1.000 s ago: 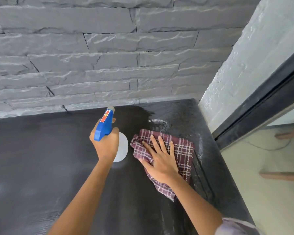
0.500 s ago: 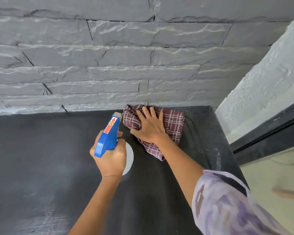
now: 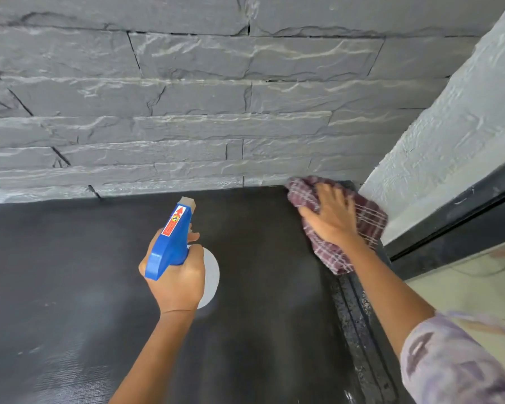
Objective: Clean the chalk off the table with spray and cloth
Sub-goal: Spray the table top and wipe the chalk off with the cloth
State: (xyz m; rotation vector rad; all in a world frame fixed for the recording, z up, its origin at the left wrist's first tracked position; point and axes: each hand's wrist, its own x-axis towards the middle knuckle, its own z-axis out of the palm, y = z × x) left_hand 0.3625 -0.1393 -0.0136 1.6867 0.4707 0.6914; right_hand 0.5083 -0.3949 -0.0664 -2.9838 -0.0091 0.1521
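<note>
Close to the person, the left hand [image 3: 177,282] holds the blue spray bottle [image 3: 169,243] up over the dark surface [image 3: 260,330], with its fingers [image 3: 194,237] curled tight round the neck. Farther off, the right hand [image 3: 330,217] lies flat, fingers spread, on the red checked cloth [image 3: 368,225], pressing it into the far right corner by the stone wall [image 3: 187,112]. To wipe well, I think the hand should push down hard, rub right up to the edges, then come back for the faint pale smudges [image 3: 94,298] on the near left.
</note>
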